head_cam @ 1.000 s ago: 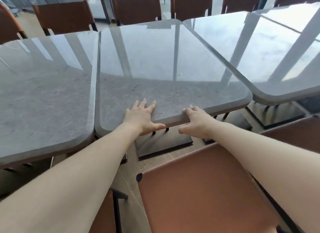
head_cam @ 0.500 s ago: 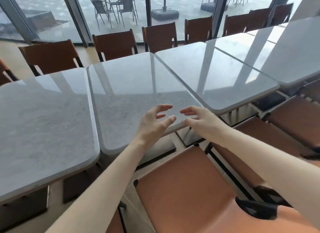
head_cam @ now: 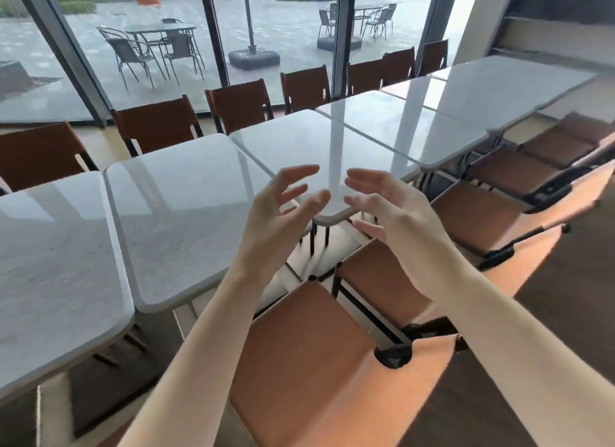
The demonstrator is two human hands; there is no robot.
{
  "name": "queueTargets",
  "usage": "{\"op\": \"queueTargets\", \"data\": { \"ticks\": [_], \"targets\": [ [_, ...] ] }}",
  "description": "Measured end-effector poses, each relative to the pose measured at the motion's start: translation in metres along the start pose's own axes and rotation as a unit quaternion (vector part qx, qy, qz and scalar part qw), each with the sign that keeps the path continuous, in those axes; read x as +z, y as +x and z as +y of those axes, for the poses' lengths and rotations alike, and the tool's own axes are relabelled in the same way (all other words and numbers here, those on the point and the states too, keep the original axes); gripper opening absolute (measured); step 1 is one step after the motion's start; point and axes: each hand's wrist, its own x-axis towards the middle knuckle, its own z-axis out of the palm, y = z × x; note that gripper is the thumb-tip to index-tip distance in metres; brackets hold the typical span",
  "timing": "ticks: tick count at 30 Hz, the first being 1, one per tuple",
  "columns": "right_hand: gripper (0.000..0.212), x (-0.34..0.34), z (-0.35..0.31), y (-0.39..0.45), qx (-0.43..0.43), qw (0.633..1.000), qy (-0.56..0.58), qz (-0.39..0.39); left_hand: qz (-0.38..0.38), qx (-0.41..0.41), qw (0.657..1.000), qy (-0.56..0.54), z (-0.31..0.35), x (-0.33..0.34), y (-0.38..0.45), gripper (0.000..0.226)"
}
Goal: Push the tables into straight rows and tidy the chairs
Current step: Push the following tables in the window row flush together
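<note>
A row of grey stone-topped tables runs from near left to far right. The nearest table (head_cam: 186, 220) sits between a left table (head_cam: 50, 263) and a skewed table (head_cam: 316, 150) whose corner juts toward me. My left hand (head_cam: 283, 210) and my right hand (head_cam: 389, 213) hover in the air above the near edge, palms facing each other, fingers spread, holding nothing. A brown-seated chair (head_cam: 309, 356) stands just below my arms.
More brown chairs (head_cam: 482, 213) line the near side to the right, and several chair backs (head_cam: 239, 104) stand along the far side by the glass wall (head_cam: 213, 30). Further tables (head_cam: 499, 84) continue to the right. Outdoor furniture is behind the glass.
Both hands have lifted off the nearest table's front edge and risen into the air, fingers spread. The view has tilted up and swung right, showing more of the row.
</note>
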Motion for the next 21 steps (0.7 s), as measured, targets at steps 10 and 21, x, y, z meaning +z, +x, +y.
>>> {"op": "queueTargets", "data": {
  "ticks": [10, 21],
  "targets": [
    [0.029, -0.175, -0.011, -0.082, -0.008, 0.999, 0.019, 0.035, -0.017, 0.027, 0.999, -0.006, 0.073, 0.160, -0.039, 0.042],
    [0.028, -0.310, -0.020, -0.119, -0.056, 0.998, -0.004, 0.008, 0.044, 0.031, 0.998, 0.012, 0.123, 0.257, -0.042, 0.035]
  ]
}}
